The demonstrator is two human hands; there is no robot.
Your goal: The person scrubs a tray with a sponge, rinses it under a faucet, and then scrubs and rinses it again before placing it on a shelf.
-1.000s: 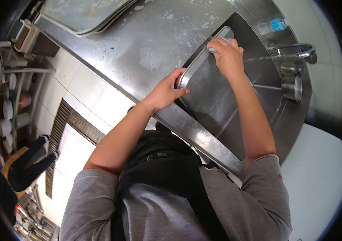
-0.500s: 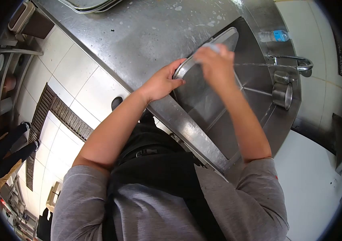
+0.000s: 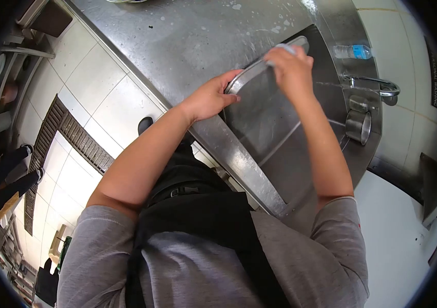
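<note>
A metal tray (image 3: pixel 254 110) with a raised rim leans tilted in the steel sink (image 3: pixel 300 182). My left hand (image 3: pixel 212 97) grips its near left corner, thumb on the inner face and fingers round the outside of the rim. Over the tray's far end, my right hand (image 3: pixel 294 72) presses a pale scrubbing pad (image 3: pixel 284 49) against the upper rim. Most of the pad is hidden under the fingers. To the right of this hand, a thin stream of water runs from the curved faucet (image 3: pixel 382 84).
Beyond the faucet side lies a small metal pot (image 3: pixel 358 126) on the sink ledge. A plastic bottle with a blue label (image 3: pixel 353 52) lies near the wall. The wet steel counter (image 3: pixel 177 46) extends left; another person's legs (image 3: pixel 16 172) show at far left.
My right hand has slid the pad along the rim toward the tray's far end. My left hand keeps its grip on the corner. The view has shifted slightly.
</note>
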